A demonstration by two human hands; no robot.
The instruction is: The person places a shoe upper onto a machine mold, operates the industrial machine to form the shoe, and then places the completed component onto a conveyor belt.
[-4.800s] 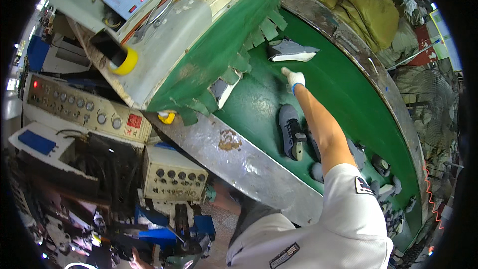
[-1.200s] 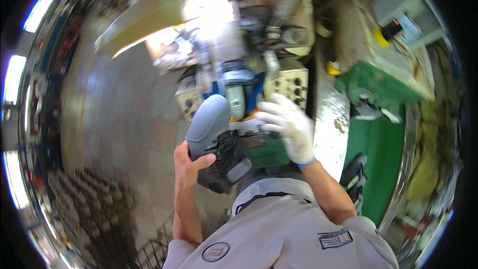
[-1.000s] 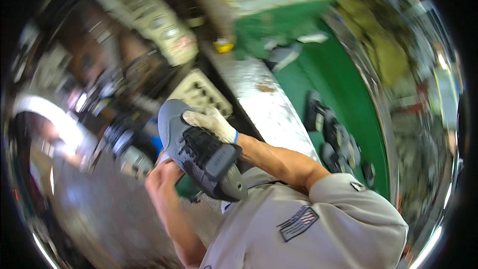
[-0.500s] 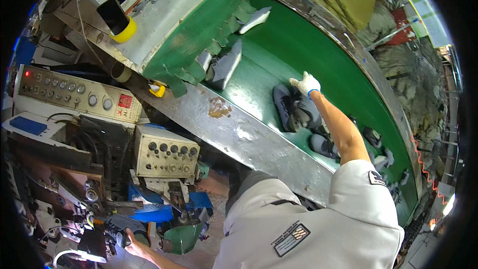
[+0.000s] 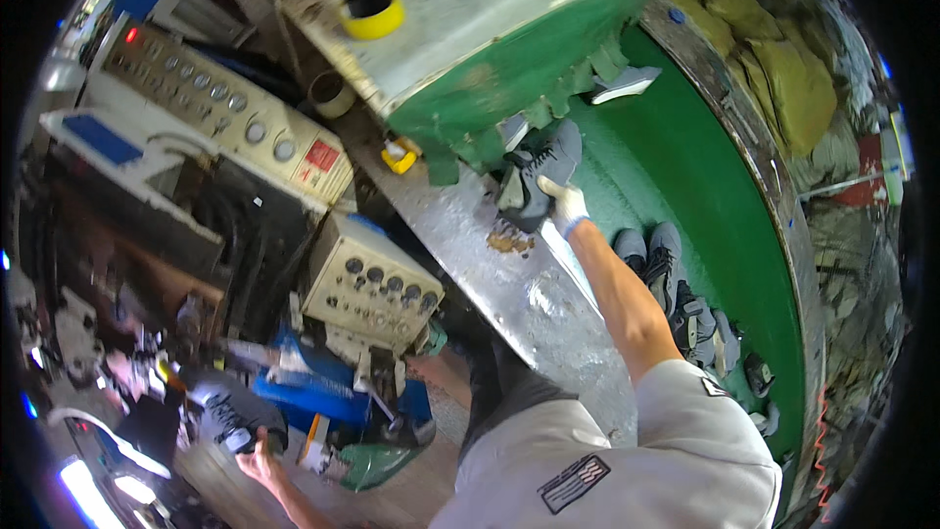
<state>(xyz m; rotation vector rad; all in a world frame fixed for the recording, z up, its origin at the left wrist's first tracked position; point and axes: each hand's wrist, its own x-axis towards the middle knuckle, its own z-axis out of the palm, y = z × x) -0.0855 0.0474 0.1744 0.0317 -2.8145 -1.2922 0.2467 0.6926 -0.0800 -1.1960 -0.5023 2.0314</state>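
One gloved right hand (image 5: 565,202) has its grip clamped on a grey shoe (image 5: 541,174) above the green belt (image 5: 676,152).

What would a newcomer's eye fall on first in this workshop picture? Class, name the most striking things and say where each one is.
The curved green conveyor on the right stands out, with grey shoes lying along it. At its inner edge the gloved right hand grips a grey shoe. Lower left, the bare left hand holds another dark shoe.

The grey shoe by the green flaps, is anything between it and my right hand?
No. The right hand, in a white glove, is already on the grey shoe at the metal rim, below the green flaps; nothing visible comes between them.
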